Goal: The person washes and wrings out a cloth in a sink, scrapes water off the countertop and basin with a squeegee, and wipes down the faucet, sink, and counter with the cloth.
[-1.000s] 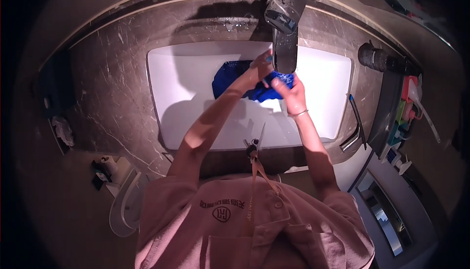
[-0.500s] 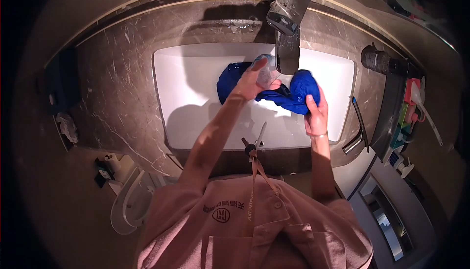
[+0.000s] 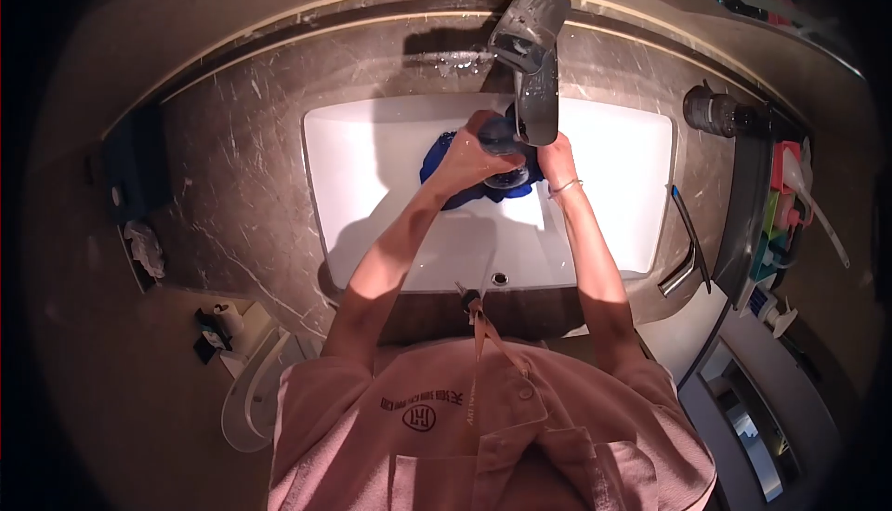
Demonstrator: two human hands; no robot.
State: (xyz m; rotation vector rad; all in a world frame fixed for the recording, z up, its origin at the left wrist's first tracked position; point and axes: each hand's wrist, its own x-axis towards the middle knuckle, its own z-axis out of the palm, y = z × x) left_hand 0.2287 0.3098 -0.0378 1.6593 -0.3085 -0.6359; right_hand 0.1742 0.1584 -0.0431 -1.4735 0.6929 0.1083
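Note:
A white sink [image 3: 372, 232] holds a wet blue cloth [image 3: 441, 156], bunched below the dark faucet [image 3: 537, 107]. My left hand [image 3: 478, 153] is wrapped round a clear cup [image 3: 506, 175], which is tilted over the cloth under the spout. Just right of the faucet, my right hand [image 3: 557, 160] is closed near the cloth's right side; its fingertips are partly hidden by the spout, and what they hold is hidden too.
The marble counter [image 3: 242, 158] surrounds the sink. A dark glass jar [image 3: 711, 111] stands at the back right, with a black-and-blue brush-like tool [image 3: 689, 223] on the right edge. Farther right are colourful containers [image 3: 782, 200]. A blue box [image 3: 137, 172] is at the left.
My right hand has moved left and up toward the faucet, bringing the raised part of the cloth back to the bunch. My left hand still has the cup, now tilted differently.

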